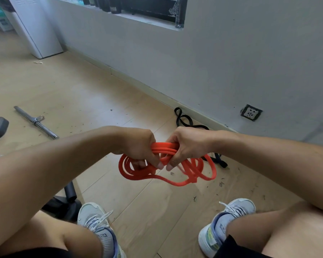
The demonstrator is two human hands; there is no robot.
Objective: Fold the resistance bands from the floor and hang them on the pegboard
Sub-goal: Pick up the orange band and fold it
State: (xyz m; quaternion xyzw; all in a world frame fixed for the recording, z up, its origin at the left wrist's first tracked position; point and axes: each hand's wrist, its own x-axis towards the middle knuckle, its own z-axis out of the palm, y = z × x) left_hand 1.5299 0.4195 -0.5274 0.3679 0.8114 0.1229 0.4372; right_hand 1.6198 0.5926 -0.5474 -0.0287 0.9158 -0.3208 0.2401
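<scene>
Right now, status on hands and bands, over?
Left hand and right hand both grip the coiled orange rubber resistance band. Black band on the wooden floor by the wall. No pegboard in view.

both hands (163, 146) around bunched orange band (162, 174)

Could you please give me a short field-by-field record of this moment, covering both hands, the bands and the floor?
left hand: left hand grips the orange band
right hand: right hand grips the same bundled section
orange band: gathered in loops, held above the floor, loose loops hanging on both sides
black band: black band lies on the floor by the wall
other: metal bar on floor at left
pegboard: not in view
</scene>
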